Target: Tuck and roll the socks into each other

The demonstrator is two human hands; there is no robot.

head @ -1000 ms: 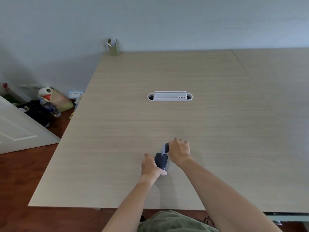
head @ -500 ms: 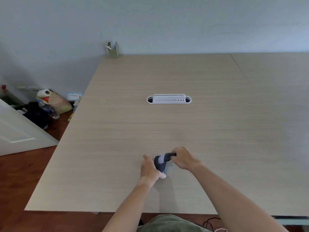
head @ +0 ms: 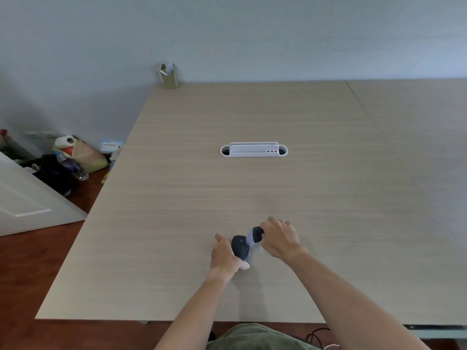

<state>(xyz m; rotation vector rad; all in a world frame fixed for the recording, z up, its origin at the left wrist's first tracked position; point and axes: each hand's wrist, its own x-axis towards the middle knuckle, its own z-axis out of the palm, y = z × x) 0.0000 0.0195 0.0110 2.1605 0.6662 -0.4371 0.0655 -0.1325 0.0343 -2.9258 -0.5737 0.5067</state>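
Bare table (head: 278, 193) ahead of both hands, only white cable tray (head: 253, 149) mid-table, green holder (head: 169, 77) far corner

Pale wood-grain table (head: 252, 193); white cable tray (head: 253, 150) with three red dots; olive-green pen holder (head: 170, 77); dark navy sock (head: 241, 247) with a light grey band; red-brown floor (head: 30, 261); white door (head: 22, 198); blue-grey wall (head: 252, 34).

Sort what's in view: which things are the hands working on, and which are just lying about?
In hand:
dark grey sock, gripped by left hand
grey-and-dark sock end, pinched by right hand

Lying about:
white cable tray
olive pen holder
floor clutter
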